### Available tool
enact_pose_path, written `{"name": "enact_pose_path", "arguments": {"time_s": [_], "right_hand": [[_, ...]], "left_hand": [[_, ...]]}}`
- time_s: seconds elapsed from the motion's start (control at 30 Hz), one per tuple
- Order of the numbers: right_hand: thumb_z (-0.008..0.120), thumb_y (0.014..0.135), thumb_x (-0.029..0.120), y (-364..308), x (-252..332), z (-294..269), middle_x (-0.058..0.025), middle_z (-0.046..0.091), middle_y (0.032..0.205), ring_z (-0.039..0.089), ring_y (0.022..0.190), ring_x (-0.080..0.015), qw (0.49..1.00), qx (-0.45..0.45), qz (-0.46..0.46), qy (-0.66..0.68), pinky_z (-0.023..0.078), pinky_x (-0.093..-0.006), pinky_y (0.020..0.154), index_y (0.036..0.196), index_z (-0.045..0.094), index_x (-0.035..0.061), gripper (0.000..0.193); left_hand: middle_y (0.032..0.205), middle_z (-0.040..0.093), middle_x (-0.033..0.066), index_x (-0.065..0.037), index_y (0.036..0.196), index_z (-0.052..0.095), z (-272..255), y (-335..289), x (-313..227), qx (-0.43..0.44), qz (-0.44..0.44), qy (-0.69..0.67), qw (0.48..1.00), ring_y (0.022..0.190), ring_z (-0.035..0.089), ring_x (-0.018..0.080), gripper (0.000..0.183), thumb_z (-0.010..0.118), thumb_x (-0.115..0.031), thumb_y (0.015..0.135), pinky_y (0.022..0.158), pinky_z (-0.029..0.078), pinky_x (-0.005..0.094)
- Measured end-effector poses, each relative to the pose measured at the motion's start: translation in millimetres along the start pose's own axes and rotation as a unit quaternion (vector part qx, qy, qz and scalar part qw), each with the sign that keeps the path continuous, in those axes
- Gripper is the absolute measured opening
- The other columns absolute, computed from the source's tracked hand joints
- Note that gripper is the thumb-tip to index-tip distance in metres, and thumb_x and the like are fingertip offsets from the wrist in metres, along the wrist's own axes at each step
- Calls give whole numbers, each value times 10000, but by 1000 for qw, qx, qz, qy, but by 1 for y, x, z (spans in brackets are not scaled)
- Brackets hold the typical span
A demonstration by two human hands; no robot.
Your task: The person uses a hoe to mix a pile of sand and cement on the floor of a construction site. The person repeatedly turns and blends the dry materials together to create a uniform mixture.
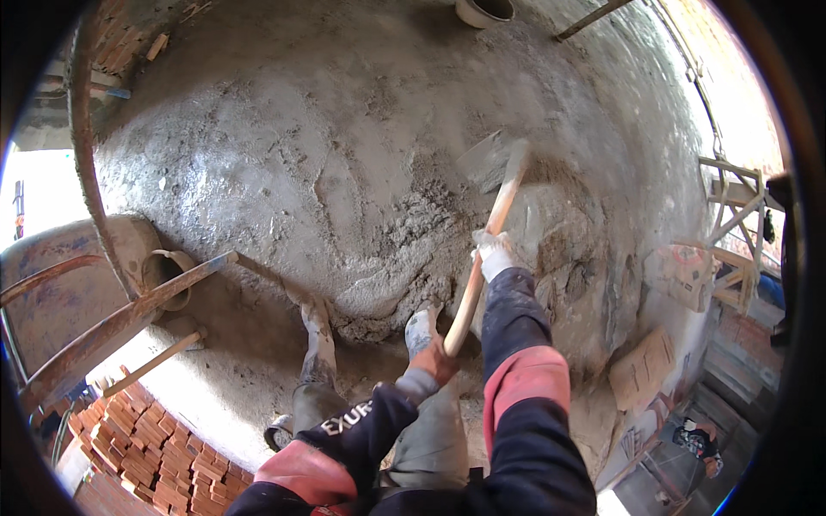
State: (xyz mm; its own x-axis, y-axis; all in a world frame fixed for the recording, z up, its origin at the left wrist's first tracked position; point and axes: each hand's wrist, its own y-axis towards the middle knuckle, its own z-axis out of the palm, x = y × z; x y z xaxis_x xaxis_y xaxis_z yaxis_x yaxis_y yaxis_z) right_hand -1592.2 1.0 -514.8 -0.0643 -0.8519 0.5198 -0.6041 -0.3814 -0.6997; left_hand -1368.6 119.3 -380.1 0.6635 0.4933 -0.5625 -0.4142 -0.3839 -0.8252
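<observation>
Both of my hands are closed round the wooden handle of a hoe [471, 297]. My left hand [439, 363] grips near the handle's lower end, close to my body. Farther up the handle is my right hand [494, 255], in a white glove. The hoe's grey blade [487, 162] is at the far end, low over the mortar, partly blending in with it. Wet grey mortar [413, 225] lies heaped and spread on the floor ahead of my mortar-smeared boots [319, 348]. A rougher mound [564, 228] rises right of the handle.
At the left stands a rounded metal tub [82, 267] with rusty bars [129, 320], a bucket [179, 297] beside it. Stacked bricks [155, 447] fill the lower left. Another bucket [484, 12] sits at the far edge. Rightward are a paper sack [680, 277], a cardboard piece [644, 367] and a wooden frame [738, 211].
</observation>
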Motion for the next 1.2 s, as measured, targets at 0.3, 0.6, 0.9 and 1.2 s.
{"name": "enact_pose_path", "arguments": {"time_s": [0.3, 0.6, 0.9, 1.2], "right_hand": [[600, 855, 167, -131, -175, 115, -50, 497, 669, 499, 506, -201, 942, 2, 182, 282, 428, -372, 446, 940, 480, 86, 168], [640, 862, 215, -267, -162, 88, -62, 593, 702, 580, 619, -177, 859, 57, 204, 466, 464, -304, 569, 921, 634, -12, 234], [557, 891, 187, -245, -237, 9, -79, 528, 607, 538, 480, -239, 604, 120, 254, 746, 447, -366, 431, 727, 534, 119, 179], [588, 855, 179, -272, -298, -163, -123, 603, 673, 577, 535, -252, 468, 209, 164, 843, 499, -369, 503, 831, 603, 47, 135]], "left_hand": [[970, 616, 255, -25, 1074, 487, -127, -200, 125, 113, -110, 189, 969, 935, 596, 423, 573, 684, -419, 707, 803, 476, 471], [1004, 604, 223, -52, 1226, 467, -159, -242, 31, 145, 165, 269, 938, 939, 610, 367, 554, 623, -391, 817, 797, 486, 424], [1215, 541, 238, 13, 1293, 452, -23, -244, -163, 333, 122, 202, 913, 1149, 535, 327, 687, 580, -493, 847, 949, 411, 375], [1216, 541, 243, 24, 1320, 422, 78, -260, -275, 537, 200, 234, 786, 1131, 542, 361, 695, 542, -496, 875, 941, 414, 356]]}}
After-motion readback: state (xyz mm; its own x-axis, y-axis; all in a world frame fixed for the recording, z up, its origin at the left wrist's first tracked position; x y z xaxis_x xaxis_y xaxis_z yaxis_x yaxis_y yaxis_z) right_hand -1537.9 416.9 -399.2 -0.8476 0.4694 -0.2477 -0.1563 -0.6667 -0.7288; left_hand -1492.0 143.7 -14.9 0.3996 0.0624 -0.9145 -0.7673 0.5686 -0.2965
